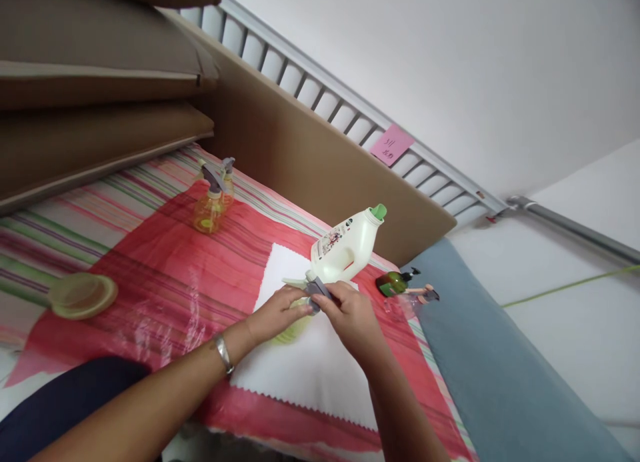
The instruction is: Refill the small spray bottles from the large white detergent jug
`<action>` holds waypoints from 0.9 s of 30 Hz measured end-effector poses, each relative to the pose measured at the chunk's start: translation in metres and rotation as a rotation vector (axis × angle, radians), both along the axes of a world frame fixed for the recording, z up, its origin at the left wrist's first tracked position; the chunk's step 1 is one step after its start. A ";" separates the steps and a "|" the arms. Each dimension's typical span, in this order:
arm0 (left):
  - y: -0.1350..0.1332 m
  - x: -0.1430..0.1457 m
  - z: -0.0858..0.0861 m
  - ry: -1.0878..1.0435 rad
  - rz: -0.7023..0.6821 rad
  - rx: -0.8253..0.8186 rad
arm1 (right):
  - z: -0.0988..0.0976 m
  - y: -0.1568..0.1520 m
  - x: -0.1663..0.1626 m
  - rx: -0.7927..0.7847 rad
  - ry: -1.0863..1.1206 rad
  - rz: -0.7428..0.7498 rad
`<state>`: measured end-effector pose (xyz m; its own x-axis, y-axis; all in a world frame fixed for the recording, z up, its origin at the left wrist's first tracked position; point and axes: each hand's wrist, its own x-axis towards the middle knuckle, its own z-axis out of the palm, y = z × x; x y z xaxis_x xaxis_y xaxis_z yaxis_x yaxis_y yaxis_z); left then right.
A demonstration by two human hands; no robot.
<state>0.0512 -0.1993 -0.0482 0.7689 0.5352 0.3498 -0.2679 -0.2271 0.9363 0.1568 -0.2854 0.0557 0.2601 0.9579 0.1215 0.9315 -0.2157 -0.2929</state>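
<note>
My left hand is wrapped around a small yellow-green spray bottle over a white cloth. My right hand pinches the bottle's grey trigger head at the top. Just behind the hands stands a white jug with a green cap and a printed label. The cloth lies on a red plastic sheet that covers a striped surface.
A yellow spray bottle with a grey trigger stands at the back left. A yellow-green lid lies at the left. A green pump bottle and a clear spray bottle lie at the right edge. Brown cushions rise behind.
</note>
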 end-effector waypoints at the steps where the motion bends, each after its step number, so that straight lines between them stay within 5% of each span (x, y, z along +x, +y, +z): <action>1: -0.001 0.000 0.000 0.023 0.041 -0.014 | 0.000 0.000 0.000 0.000 0.002 -0.004; 5: -0.001 0.006 -0.005 0.019 0.151 -0.129 | 0.001 0.001 -0.002 -0.006 -0.001 -0.009; 10: 0.009 0.005 -0.005 -0.010 -0.162 -0.161 | 0.001 0.001 -0.002 -0.013 -0.013 -0.005; 16: 0.009 0.008 -0.009 0.079 0.073 -0.173 | -0.001 0.002 -0.002 0.000 -0.018 -0.007; 22: 0.011 0.005 -0.005 0.008 -0.108 -0.112 | 0.000 0.002 -0.001 -0.018 -0.014 -0.035; 27: 0.004 0.009 -0.008 0.085 0.125 -0.157 | 0.001 0.003 -0.003 0.000 -0.009 -0.012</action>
